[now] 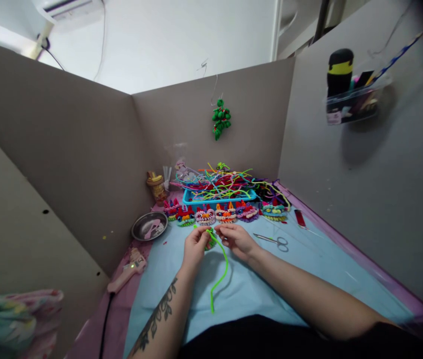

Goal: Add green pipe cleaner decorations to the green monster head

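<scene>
My left hand (pixel 195 245) is closed on a small green pipe-cleaner piece (pixel 210 244), pinched between thumb and fingers over the blue table cover. From it a long bright green pipe cleaner (pixel 226 264) hangs down in a curve toward me. Just to the right, my right hand (pixel 235 239) has its thumb and fingertips drawn together close to the piece. Whatever lies between those fingertips is too small to make out. Beyond both hands stands a row of colourful pipe-cleaner animal heads, among them an orange and white one (pixel 226 213) and a pink one (pixel 205 216).
A blue tray (pixel 196 201) heaped with loose pipe cleaners sits at the back. Scissors (pixel 271 241) lie to the right, near a red-handled tool (pixel 300 218). On the left are a metal bowl (pixel 136 231) and a pink glue gun (pixel 127 273) with its cord. Grey partitions (pixel 211 149) enclose the table.
</scene>
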A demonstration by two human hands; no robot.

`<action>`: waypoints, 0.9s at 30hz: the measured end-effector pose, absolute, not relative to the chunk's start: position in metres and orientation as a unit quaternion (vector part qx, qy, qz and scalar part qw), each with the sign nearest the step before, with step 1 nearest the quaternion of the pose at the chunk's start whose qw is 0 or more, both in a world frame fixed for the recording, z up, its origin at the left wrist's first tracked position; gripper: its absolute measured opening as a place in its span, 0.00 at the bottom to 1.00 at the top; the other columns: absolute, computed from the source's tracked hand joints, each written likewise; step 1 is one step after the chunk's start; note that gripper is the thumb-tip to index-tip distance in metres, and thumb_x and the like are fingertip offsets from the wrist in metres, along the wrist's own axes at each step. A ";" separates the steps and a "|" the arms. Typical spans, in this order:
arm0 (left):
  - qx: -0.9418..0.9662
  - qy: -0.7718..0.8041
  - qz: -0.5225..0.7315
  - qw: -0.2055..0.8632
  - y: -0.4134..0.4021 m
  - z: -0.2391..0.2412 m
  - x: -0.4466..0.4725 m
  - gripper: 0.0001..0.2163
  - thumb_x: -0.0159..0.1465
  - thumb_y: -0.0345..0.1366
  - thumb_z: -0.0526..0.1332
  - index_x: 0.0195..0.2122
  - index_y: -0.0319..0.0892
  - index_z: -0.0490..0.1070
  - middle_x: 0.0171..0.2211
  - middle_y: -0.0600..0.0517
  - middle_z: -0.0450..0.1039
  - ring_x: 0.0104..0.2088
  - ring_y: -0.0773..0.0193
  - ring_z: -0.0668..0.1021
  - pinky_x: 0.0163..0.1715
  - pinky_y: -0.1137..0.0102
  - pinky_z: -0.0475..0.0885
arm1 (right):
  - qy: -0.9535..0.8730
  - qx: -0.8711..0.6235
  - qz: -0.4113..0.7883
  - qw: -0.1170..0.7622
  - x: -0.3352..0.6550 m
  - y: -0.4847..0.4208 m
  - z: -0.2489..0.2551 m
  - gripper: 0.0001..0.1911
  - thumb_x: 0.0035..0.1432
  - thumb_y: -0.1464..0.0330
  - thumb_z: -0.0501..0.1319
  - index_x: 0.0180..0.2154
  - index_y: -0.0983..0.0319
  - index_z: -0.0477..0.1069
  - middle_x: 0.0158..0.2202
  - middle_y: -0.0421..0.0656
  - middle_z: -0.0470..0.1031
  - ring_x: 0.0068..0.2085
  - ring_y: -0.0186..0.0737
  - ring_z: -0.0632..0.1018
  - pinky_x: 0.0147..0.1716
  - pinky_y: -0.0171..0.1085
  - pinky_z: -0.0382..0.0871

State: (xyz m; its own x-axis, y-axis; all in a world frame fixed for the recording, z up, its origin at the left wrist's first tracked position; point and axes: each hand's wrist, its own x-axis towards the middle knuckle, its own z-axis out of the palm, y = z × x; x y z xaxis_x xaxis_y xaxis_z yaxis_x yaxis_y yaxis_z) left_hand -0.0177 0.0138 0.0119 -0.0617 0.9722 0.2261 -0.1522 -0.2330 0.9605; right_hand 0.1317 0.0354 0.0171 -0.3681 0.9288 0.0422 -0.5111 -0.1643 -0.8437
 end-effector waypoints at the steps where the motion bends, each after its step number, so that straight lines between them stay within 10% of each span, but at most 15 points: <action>1: 0.500 0.404 0.605 0.469 0.014 0.012 -0.018 0.16 0.52 0.44 0.63 0.35 0.36 0.69 0.19 0.56 0.67 0.17 0.73 0.68 0.19 0.76 0.63 | -0.407 -0.252 0.722 0.500 0.132 0.035 0.018 0.11 0.39 0.67 0.68 0.29 0.65 0.76 0.23 0.42 0.70 0.23 0.29 0.65 0.19 0.30 0.50; 27: 0.411 0.282 0.641 0.584 0.013 0.013 -0.020 0.23 0.37 0.47 0.72 0.27 0.40 0.64 0.19 0.57 0.71 0.18 0.73 0.70 0.19 0.78 0.64 | -0.648 -0.234 0.503 0.521 0.134 0.020 0.031 0.15 0.52 0.57 0.58 0.24 0.62 0.66 0.24 0.39 0.63 0.26 0.33 0.65 0.27 0.34 0.61</action>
State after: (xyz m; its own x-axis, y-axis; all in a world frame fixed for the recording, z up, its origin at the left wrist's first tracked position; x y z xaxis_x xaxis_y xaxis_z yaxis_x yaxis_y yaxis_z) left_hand -0.0196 0.0128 0.0128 0.0200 0.9801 0.1976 -0.5175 -0.1590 0.8408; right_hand 0.1344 0.0199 0.0311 -0.3469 0.8279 0.4407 -0.2214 0.3843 -0.8963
